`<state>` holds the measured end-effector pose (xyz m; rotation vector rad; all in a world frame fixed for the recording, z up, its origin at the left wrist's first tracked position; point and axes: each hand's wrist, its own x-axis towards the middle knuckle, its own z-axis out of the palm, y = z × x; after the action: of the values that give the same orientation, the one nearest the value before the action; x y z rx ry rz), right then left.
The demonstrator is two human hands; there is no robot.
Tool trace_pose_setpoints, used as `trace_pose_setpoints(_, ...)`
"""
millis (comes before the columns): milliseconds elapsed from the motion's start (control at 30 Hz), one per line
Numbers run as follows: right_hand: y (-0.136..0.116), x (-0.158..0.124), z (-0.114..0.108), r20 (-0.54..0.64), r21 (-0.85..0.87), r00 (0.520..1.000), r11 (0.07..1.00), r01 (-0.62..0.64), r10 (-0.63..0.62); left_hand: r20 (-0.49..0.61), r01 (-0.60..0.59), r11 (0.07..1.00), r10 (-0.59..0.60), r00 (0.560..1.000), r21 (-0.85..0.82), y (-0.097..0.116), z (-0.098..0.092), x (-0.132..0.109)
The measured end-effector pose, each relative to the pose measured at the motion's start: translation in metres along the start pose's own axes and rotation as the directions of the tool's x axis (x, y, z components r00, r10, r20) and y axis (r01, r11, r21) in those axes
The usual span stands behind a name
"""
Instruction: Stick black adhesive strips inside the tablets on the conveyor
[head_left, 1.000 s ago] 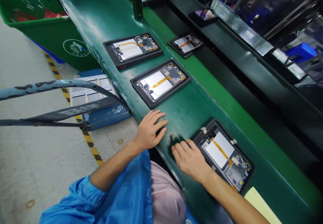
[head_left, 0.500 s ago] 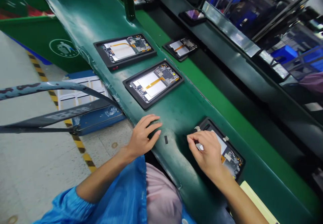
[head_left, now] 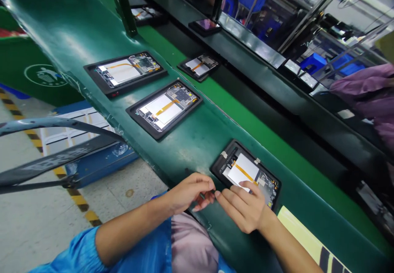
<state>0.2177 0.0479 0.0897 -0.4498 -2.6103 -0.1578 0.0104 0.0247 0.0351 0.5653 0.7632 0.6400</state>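
My left hand (head_left: 197,191) is closed, its thumb and fingers curled together just above the front edge of the green bench (head_left: 184,152). Beside it, my right hand (head_left: 243,205) is also closed, its fingertips meeting those of the left. Whatever is pinched between them is too small to make out. Partly under my right hand lies an opened tablet (head_left: 246,170) in a black tray (head_left: 217,164), with a white battery, an orange flex cable and pieces of pale tape at its edge. My right fingers cover part of its lower side.
Two more opened tablets in black trays, a nearer one (head_left: 166,106) and a farther one (head_left: 123,72), lie to the left. Another tablet (head_left: 198,67) sits by the dark conveyor. A yellow sheet (head_left: 301,234) is at right. A green bin (head_left: 40,67) and a cart handle (head_left: 55,124) stand left.
My left hand has closed and moved toward my right hand, which has come down and left off the tablet's upper part. The view has shifted, and the small black strip is no longer plainly seen.
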Motion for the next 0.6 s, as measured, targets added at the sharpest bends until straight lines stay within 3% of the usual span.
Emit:
trace_pose_setpoints(133, -0.002, -0.008, -0.006, 0.05, 0.016, 0.999, 1.0, 0.018, -0.019, -0.014, 0.018, 0.999, -0.017, 1.0, 0.049, 0.0, 0.006, 0.003)
trace_pose_setpoints(267, -0.006, -0.016, -0.012, 0.023, 0.031, 0.999, 0.999, 0.032, -0.032, -0.078, -0.043, 0.993, 0.052, 0.996, 0.11, 0.005, 0.01, 0.004)
trace_pose_setpoints(300, -0.007, -0.017, -0.011, -0.003, 0.034, 1.0, 0.999, -0.002, 0.002, -0.102, -0.071, 0.989, 0.085, 0.991, 0.133, 0.008, 0.011, 0.003)
trace_pose_setpoints(367, -0.009, -0.02, -0.008, -0.06, 0.095, 0.981, 0.979, -0.178, 0.184, -0.129, -0.147, 0.963, 0.179, 0.975, 0.226, 0.013, 0.013, 0.003)
trace_pose_setpoints(467, -0.008, -0.022, 0.0, -0.041, 0.285, 0.848, 0.82, -0.497, 0.528, -0.097, -0.259, 0.878, 0.322, 0.942, 0.402, 0.017, 0.016, 0.003)
trace_pose_setpoints(600, -0.004, -0.02, 0.007, 0.113, 0.462, 0.711, 0.596, -0.656, 0.694, -0.044, -0.308, 0.787, 0.39, 0.92, 0.535, 0.013, 0.018, 0.007)
